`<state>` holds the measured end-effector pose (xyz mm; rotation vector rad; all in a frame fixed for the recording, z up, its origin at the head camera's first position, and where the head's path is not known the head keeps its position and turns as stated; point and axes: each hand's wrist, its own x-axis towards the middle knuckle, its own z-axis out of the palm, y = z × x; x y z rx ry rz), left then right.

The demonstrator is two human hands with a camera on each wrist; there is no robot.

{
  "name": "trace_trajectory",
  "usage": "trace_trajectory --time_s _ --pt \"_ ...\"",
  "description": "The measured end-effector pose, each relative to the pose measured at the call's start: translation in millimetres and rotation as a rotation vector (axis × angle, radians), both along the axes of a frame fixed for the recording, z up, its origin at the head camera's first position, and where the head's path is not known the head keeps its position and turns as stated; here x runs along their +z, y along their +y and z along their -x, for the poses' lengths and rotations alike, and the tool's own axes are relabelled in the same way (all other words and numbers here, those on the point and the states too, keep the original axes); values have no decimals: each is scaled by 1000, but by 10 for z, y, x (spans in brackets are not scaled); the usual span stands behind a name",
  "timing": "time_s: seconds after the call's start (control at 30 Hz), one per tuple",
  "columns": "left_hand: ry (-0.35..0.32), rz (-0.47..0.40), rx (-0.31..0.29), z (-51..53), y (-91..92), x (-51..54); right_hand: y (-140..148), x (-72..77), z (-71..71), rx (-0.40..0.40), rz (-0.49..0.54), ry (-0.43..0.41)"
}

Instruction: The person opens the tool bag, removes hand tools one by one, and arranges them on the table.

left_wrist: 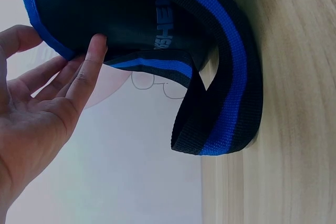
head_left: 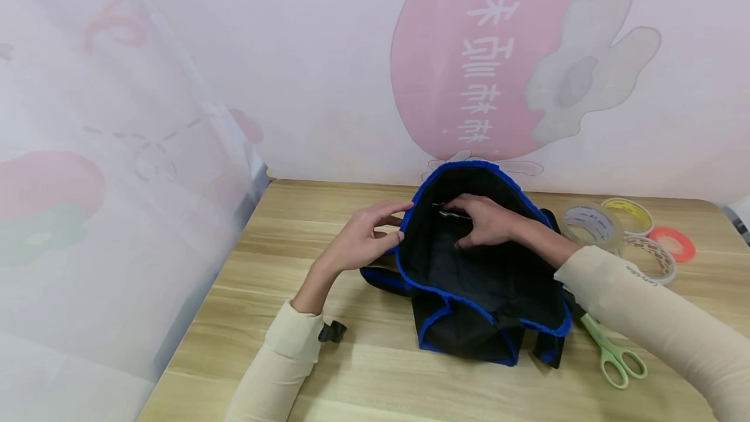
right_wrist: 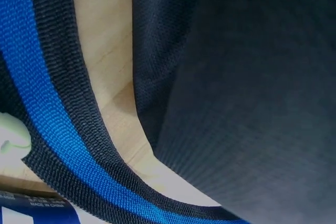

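Observation:
A black tool bag (head_left: pixel 469 337) with blue trim stands on the table, its mouth facing up. My left hand (head_left: pixel 366 236) is at the left side of the mouth, thumb and fingers holding the blue rim (left_wrist: pixel 48 38). My right hand (head_left: pixel 489 220) reaches inside the bag, its thumb spread apart from the fingers. Beneath those fingers lies a small shiny metallic thing (head_left: pixel 454 213), mostly hidden, so its kind cannot be told. A black-and-blue strap (left_wrist: pixel 231 77) loops out from the bag's side. In the right wrist view, bag fabric (right_wrist: pixel 252 103) fills much of the picture and the hand is hidden.
Several tape rolls, among them a wide tan roll (head_left: pixel 592 225) and a red roll (head_left: pixel 682 244), lie right of the bag. Green-handled scissors (head_left: pixel 612 350) lie at the front right, partly under the bag and strap. A printed curtain (head_left: pixel 328 83) hangs behind the table (head_left: pixel 351 383).

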<state>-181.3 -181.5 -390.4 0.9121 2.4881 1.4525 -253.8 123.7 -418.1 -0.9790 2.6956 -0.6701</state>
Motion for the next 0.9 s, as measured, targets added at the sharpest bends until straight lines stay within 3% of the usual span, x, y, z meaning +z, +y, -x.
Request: trace_trajectory --time_s 0.27,0.63,0.9 --pt "-2 -10 -1 -2 -2 9 7 -28 27 -40 26 30" --pt "14 -5 -2 1 -2 10 -42 -98 -15 21 30 -17" --pt "27 -5 -7 -4 -5 4 -57 -109 -53 35 46 -7"
